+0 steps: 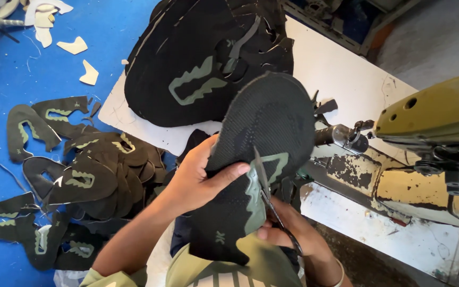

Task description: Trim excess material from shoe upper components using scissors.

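Lowest in the head view, the right hand is clenched on small scissors, their blades angled up-left into the green trim of a black knitted shoe upper. That upper fills mid-frame, its long axis running from bottom centre to upper right. At its left edge the left hand grips it, thumb across the face. More cut uppers lie on the blue floor at left; a stack sits on the white worktop above.

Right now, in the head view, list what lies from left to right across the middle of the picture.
Cut black-and-green shoe pieces on the blue floor → left hand → black knit shoe upper → olive sewing machine.
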